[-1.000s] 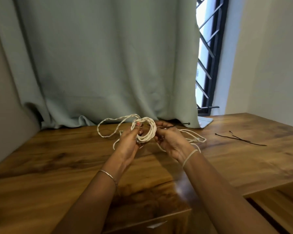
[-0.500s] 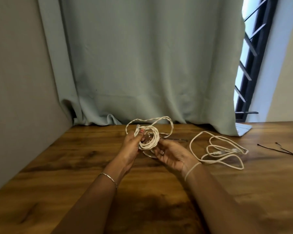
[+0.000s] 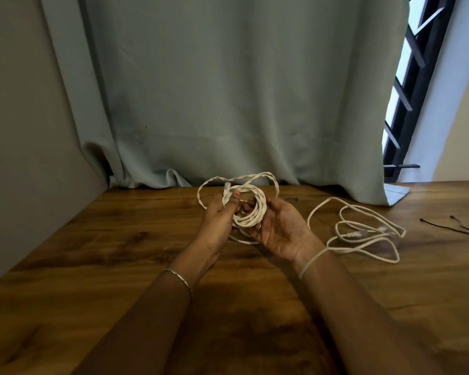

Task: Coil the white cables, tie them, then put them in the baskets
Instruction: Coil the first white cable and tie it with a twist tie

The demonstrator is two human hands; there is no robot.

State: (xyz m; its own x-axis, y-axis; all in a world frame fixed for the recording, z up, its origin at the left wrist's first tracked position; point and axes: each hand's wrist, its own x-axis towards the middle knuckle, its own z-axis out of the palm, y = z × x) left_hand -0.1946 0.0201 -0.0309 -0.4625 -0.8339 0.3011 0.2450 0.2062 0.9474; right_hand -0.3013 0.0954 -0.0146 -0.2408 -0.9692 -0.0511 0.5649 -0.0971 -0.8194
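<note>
At mid-frame a coil (image 3: 260,212) is pinched in the grip of the left hand (image 3: 218,221) and backed by the right hand (image 3: 280,231), whose grip cannot be told, over the table (image 3: 119,253).

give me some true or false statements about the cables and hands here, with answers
The left hand grips the coiled cable. True.
A second white cable lies coiled and tied on the table. False: it lies loose and untied.
Black ties lie at the table's far right. True.
A basket stands beside the coil. False: no basket is in view.
</note>
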